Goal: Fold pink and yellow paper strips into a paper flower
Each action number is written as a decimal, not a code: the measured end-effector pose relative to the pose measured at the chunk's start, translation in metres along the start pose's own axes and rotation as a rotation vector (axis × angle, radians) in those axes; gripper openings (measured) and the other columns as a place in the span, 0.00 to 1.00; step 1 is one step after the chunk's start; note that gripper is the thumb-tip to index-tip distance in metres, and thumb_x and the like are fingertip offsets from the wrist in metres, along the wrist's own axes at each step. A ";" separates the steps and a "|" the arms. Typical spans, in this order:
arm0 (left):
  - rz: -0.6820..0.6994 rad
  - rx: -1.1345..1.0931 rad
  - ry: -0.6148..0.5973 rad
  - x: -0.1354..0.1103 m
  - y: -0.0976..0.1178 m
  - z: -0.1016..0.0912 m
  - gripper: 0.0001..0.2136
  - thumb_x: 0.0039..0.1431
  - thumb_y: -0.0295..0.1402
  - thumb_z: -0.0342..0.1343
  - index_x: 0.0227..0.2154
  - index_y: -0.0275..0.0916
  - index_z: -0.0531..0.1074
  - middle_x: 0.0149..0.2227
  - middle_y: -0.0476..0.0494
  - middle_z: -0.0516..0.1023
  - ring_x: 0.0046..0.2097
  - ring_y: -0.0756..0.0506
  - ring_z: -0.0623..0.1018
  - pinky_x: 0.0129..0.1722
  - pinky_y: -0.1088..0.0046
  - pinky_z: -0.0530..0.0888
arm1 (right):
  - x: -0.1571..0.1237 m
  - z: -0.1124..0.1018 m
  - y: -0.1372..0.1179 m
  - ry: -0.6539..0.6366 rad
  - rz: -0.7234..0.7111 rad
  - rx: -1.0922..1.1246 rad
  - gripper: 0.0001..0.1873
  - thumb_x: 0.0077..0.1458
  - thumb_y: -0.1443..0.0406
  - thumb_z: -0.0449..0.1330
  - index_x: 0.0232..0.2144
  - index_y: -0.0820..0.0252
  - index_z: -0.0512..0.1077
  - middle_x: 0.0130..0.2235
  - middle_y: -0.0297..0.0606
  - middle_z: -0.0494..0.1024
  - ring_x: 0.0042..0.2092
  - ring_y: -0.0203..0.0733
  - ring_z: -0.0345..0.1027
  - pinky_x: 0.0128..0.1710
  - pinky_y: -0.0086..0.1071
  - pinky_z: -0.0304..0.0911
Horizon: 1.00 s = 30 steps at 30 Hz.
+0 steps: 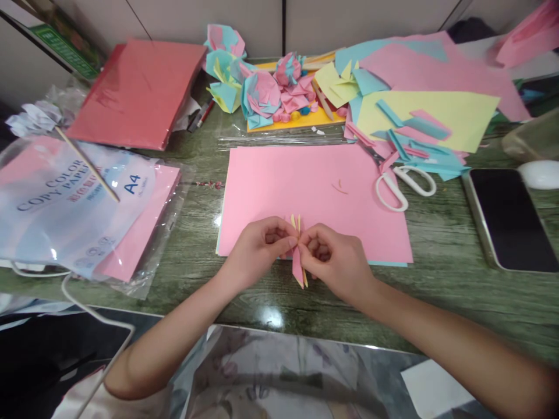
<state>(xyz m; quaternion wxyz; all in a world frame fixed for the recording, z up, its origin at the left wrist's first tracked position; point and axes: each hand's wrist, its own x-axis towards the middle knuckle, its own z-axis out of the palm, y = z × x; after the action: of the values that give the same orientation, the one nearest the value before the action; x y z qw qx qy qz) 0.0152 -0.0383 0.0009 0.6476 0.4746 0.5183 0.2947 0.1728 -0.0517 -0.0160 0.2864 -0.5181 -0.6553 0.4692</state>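
A narrow bundle of folded pink and yellow paper stands between my two hands, over the front edge of a stack of pink paper. My left hand pinches its middle from the left, thumb and forefinger pressed together. From the right, my right hand pinches the same spot, fingertips touching those of the left. The paper's ends poke out above and below the fingers. Whatever lies right under the fingertips is hidden. White-handled scissors rest on the stack's right edge.
Paper flowers and scraps crowd the back, with thin wires before them. A bag of colour copy paper and a red packet lie left. Folded strips and a phone lie right.
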 end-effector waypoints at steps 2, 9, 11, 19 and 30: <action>-0.014 -0.033 -0.012 0.001 -0.001 -0.001 0.02 0.50 0.28 0.54 0.27 0.34 0.69 0.24 0.51 0.69 0.25 0.54 0.68 0.27 0.77 0.66 | 0.000 0.000 0.001 -0.005 -0.025 -0.016 0.01 0.47 0.69 0.55 0.26 0.58 0.64 0.20 0.26 0.67 0.21 0.28 0.61 0.22 0.22 0.58; -0.049 -0.091 -0.044 0.004 -0.003 -0.004 0.02 0.49 0.27 0.55 0.26 0.33 0.70 0.22 0.51 0.69 0.23 0.55 0.67 0.24 0.79 0.66 | 0.000 -0.001 0.005 -0.012 -0.133 -0.165 0.01 0.49 0.69 0.55 0.27 0.58 0.65 0.21 0.26 0.68 0.21 0.27 0.61 0.24 0.22 0.58; -0.061 -0.103 -0.043 0.004 -0.003 -0.004 0.02 0.49 0.26 0.55 0.26 0.33 0.70 0.22 0.51 0.69 0.23 0.56 0.67 0.24 0.79 0.66 | 0.000 -0.001 0.007 -0.008 -0.192 -0.239 0.01 0.49 0.69 0.55 0.27 0.58 0.65 0.21 0.26 0.69 0.21 0.27 0.61 0.24 0.21 0.57; -0.054 0.062 -0.004 0.003 -0.001 -0.001 0.03 0.47 0.24 0.55 0.27 0.33 0.71 0.24 0.49 0.72 0.25 0.54 0.70 0.27 0.77 0.68 | -0.001 -0.004 0.010 0.000 -0.434 -0.568 0.06 0.54 0.68 0.50 0.27 0.60 0.65 0.22 0.31 0.69 0.21 0.30 0.61 0.21 0.25 0.55; -0.080 0.129 0.034 0.008 -0.002 0.000 0.04 0.44 0.27 0.57 0.26 0.33 0.72 0.26 0.47 0.75 0.28 0.52 0.74 0.30 0.75 0.71 | 0.002 -0.018 0.003 -0.052 -0.270 -0.414 0.04 0.53 0.66 0.53 0.31 0.58 0.68 0.24 0.30 0.72 0.24 0.31 0.64 0.24 0.25 0.57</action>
<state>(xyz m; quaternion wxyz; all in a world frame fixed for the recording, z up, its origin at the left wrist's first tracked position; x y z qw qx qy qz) 0.0170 -0.0319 -0.0040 0.6179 0.4891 0.5657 0.2429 0.1889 -0.0443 -0.0117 0.2174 -0.4615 -0.8076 0.2957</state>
